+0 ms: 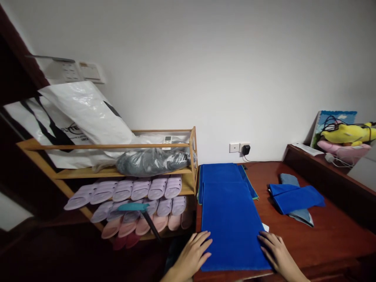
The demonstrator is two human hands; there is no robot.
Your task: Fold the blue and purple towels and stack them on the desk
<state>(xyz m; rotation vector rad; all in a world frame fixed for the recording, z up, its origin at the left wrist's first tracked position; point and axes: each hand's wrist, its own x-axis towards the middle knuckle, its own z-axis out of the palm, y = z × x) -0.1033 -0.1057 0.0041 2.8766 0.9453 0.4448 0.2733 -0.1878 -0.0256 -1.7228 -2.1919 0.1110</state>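
A long blue cloth (230,223) lies flat on the reddish-brown wooden table (299,243), its near end close to the table's front edge. My left hand (195,250) rests at the cloth's left edge, fingers spread. On the opposite edge lies my right hand (273,248), its fingers stretched out over the border. Beneath the far end of this cloth, more blue cloth (221,172) with a green-edged corner shows. A small white tag (266,227) sticks out near my right hand.
Right of the cloth, a folded blue cloth (299,197) crosses a grey-blue one (289,179). A wooden rack (194,160) with several slippers (132,190) and bags stands at left. A raised ledge (323,160) holds a yellow plush toy (346,135). A black plug (246,149) sits in the wall.
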